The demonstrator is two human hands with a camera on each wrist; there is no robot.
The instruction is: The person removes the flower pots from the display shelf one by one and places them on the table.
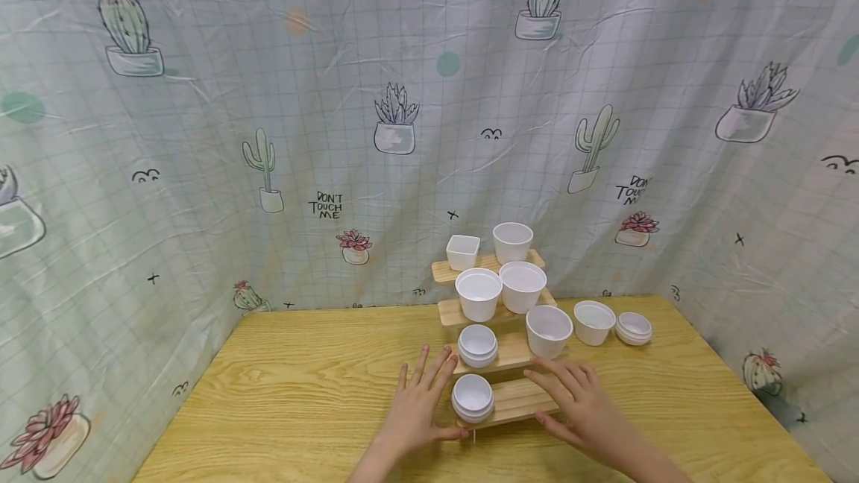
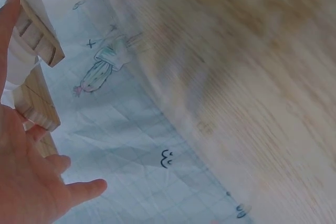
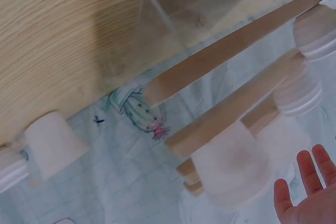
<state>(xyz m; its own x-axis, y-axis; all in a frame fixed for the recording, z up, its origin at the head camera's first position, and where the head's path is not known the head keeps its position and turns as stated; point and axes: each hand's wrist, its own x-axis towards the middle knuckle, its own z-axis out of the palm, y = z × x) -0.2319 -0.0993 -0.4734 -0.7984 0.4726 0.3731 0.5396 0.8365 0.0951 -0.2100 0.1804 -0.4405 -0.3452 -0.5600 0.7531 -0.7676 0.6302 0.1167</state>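
Note:
A stepped wooden stand [image 1: 522,399] holds white pots on several tiers. A small ribbed pot [image 1: 473,398] sits at the left of the lowest step; another ribbed pot [image 1: 478,346] and a taller pot [image 1: 549,332] occupy the step above. My left hand [image 1: 417,405] is at the stand's left end, fingers spread, its thumb at the lowest step's front edge. Around the lowest step's right end, my right hand [image 1: 582,405] has its fingers extended and holds no pot; contact with the wood cannot be told. The right wrist view shows the steps from below.
Higher up stand two round pots [image 1: 479,294], a square pot [image 1: 463,253] and another round one [image 1: 513,243]. On the table [image 1: 302,393], right of the stand, are a pot [image 1: 593,323] and a small ribbed pot [image 1: 634,329]. A cactus-print curtain [image 1: 429,170] surrounds the table.

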